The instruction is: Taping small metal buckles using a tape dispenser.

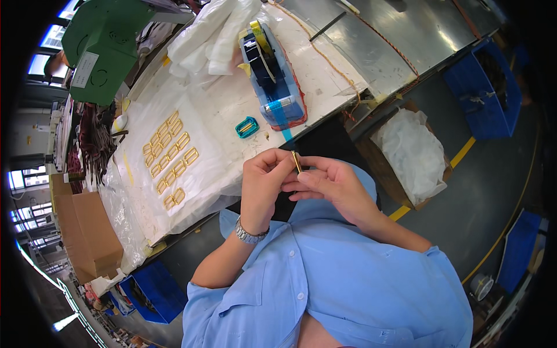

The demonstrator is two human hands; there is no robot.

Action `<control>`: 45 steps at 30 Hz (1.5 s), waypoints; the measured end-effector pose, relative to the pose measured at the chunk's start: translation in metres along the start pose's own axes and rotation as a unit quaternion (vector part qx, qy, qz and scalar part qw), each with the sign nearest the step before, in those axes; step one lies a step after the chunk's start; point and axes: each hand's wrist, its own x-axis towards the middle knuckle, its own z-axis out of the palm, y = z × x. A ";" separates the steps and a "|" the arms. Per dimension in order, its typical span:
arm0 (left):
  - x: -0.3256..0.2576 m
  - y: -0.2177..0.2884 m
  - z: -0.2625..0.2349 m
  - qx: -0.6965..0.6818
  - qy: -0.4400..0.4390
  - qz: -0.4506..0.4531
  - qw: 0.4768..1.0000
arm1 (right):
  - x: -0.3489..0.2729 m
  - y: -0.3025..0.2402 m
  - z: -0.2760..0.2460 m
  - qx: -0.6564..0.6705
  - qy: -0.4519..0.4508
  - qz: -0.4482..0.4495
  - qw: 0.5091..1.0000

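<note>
Close to my body, my left hand (262, 181) and my right hand (339, 184) meet with fingertips pinched on a gold metal buckle (296, 162), seen edge-on as a narrow bar. Just beyond them, a strip of blue tape (282, 117) hangs from the front of a blue tape dispenser (288, 75) toward my left fingers; whether it touches the buckle I cannot tell. Left of the dispenser lies a small teal-wrapped piece (246, 127) with gold showing in its middle. Several gold rectangular buckles (171, 156) lie in rows on a white sheet farther left.
White plastic film (212, 40) is heaped behind the dispenser, and a green machine (107, 46) stands far left. A carton lined with clear plastic (411, 153) sits right of the table. Blue bins (487, 87) and a brown cardboard box (87, 232) flank the work area.
</note>
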 end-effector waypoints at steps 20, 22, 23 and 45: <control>0.021 0.013 -0.018 -0.174 -0.077 -0.228 0.955 | 0.025 -0.034 -0.010 -0.390 0.037 -0.083 0.916; 0.024 0.014 -0.020 -0.186 -0.084 -0.237 0.950 | 0.030 -0.033 -0.012 -0.397 0.031 -0.113 0.910; 0.025 0.018 -0.018 -0.183 -0.074 -0.258 0.946 | 0.034 -0.027 -0.013 -0.361 0.026 -0.170 0.916; -0.011 0.000 0.010 0.368 0.109 0.429 0.817 | 0.026 -0.026 0.006 -0.150 0.004 -0.113 0.982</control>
